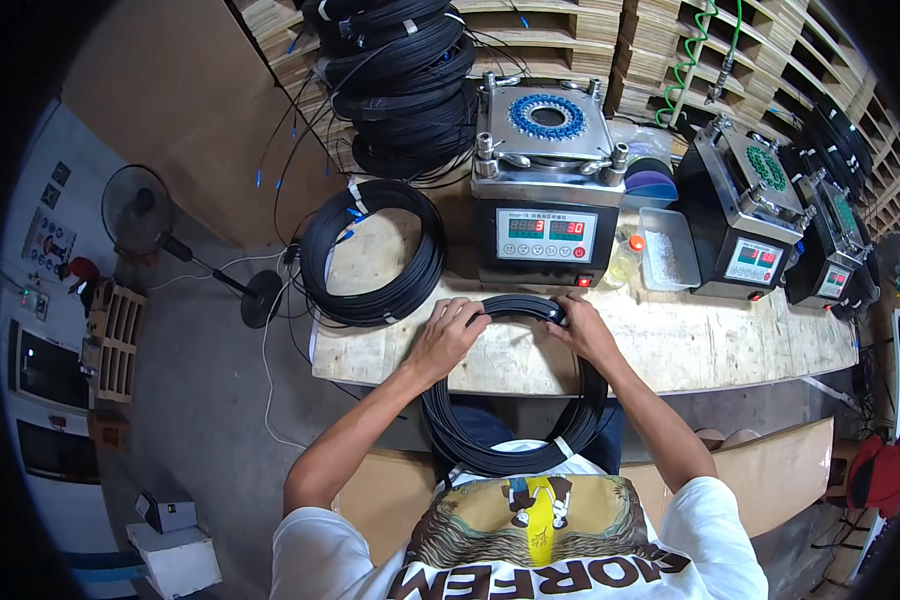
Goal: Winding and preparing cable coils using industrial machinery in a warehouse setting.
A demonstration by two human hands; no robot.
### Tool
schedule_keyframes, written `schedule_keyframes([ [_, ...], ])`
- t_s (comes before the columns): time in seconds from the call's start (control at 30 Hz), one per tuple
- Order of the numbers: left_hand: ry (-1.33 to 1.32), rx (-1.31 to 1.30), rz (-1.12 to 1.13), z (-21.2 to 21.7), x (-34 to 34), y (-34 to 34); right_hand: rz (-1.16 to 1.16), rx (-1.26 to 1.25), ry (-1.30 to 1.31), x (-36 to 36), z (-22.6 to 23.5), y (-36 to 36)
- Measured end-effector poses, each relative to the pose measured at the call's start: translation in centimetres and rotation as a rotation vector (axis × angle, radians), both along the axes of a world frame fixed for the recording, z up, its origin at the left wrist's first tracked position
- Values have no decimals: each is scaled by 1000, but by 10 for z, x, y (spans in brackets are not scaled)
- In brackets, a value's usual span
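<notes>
A coil of black cable [500, 461] stretches from the front of the wooden table down over its edge to my lap. My left hand [448, 338] has its fingers curled around the upper left of the ring. On the upper right, my right hand [584, 330] grips the same coil. A white tie [563, 446] wraps the bundle at its lower right. Just left of my left hand, a second black cable coil [422, 250] lies flat on the table, with white ties and blue connector ends [346, 236] inside it.
Beyond my hands stands a polishing machine [542, 190] with a lit display; two similar machines [748, 215] [832, 240] are to the right. Between them sit a clear plastic tray [670, 250] and an orange-capped bottle [625, 262]. Stacked cable coils [395, 85] rise behind; a fan [138, 210] stands left.
</notes>
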State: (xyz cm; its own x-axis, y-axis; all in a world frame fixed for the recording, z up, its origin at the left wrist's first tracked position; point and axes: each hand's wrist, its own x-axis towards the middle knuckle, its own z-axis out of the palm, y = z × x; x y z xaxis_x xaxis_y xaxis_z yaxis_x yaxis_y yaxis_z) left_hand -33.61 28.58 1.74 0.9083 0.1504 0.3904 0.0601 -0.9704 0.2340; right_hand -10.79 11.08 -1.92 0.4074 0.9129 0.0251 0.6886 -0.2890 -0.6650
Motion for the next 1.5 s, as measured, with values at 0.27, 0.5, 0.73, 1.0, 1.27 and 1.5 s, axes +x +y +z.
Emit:
schedule_keyframes([
  [0.27,-155,-350,-28,-9,-8,3,14,105,-122,-6,-4,1],
  [0.5,-173,-267,171,-7,-5,-4,-12,59,-37,-1,-5,1],
  [0.73,-23,-238,263,-1,-19,-17,-13,59,11,1,-6,2],
  [1.0,73,-220,546,-24,-1,-25,-30,59,-44,-6,-5,-1],
  [1.27,315,-147,510,-29,2,-11,17,-86,-306,-9,9,-3],
  [1.5,148,-243,433,24,-26,2,104,85,-290,-18,67,13],
])
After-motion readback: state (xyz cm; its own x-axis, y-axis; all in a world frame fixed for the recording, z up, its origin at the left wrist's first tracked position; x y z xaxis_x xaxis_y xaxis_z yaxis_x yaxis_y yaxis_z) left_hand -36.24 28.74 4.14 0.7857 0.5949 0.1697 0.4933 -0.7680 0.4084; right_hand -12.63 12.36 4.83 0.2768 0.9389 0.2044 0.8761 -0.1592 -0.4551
